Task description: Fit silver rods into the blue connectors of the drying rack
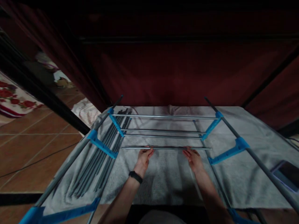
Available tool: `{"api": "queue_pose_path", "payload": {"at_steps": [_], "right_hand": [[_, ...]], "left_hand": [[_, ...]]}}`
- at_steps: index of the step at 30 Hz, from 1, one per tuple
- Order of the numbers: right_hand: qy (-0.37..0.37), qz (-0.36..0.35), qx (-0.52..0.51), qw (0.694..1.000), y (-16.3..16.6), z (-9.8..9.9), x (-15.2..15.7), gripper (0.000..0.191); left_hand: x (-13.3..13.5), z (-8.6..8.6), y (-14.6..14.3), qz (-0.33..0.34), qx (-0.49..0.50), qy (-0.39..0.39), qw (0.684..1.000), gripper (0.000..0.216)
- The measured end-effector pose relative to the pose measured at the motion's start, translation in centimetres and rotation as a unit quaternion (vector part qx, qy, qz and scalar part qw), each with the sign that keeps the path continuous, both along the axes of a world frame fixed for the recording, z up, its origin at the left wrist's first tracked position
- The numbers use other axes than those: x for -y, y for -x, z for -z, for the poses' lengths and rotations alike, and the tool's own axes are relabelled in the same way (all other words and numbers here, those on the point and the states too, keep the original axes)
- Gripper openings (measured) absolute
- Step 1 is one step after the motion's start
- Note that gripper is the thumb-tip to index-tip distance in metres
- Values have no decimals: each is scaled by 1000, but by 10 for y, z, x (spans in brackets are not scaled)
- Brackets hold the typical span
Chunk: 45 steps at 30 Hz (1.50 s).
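Observation:
Both of my hands hold a thin grey metal rod (167, 148) level across the middle of a rack frame. My left hand (144, 157), with a black band on its wrist, pinches the rod left of its centre. On the right part of the rod, my right hand (193, 158) has its fingers closed around it. The rod's ends lie near a blue plastic bracket (104, 147) on the left and another blue bracket (226, 154) on the right, apart from both. Beyond it, several crossbars (163, 136) span the farther blue brackets.
Several loose grey tubes (100, 158) lie on the pale cloth (168, 177) at left. A phone (286, 175) rests at the right. Dark red curtains (163, 74) hang behind the frame. A cable (39, 160) crosses the tiled floor (30, 149).

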State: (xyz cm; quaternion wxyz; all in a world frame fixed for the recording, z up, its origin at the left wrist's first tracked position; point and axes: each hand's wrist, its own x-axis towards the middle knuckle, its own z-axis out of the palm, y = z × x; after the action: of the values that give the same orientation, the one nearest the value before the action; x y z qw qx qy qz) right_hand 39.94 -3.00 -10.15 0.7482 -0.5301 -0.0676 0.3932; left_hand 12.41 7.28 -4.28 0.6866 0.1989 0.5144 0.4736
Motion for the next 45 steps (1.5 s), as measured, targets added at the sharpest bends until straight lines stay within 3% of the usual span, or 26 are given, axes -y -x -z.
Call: {"api": "queue_pose_path", "payload": {"at_steps": [8, 17, 23, 29, 45], "right_hand": [[-19, -10, -2, 1000, 1, 18, 1, 32], [-21, -37, -11, 999, -4, 15, 12, 35], [-26, -27, -27, 999, -6, 16, 15, 31], [-55, -17, -48, 997, -9, 22, 14, 37], [-47, -58, -42, 996, -21, 32, 22, 21]], "left_hand": [[-8, -7, 10, -70, 26, -3, 997, 30], [-27, -16, 52, -168, 29, -6, 985, 18], [-32, -19, 70, -252, 26, -35, 967, 30], [-32, -17, 74, -246, 34, -36, 968, 25], [-27, -13, 69, -212, 51, -52, 975, 26]]}}
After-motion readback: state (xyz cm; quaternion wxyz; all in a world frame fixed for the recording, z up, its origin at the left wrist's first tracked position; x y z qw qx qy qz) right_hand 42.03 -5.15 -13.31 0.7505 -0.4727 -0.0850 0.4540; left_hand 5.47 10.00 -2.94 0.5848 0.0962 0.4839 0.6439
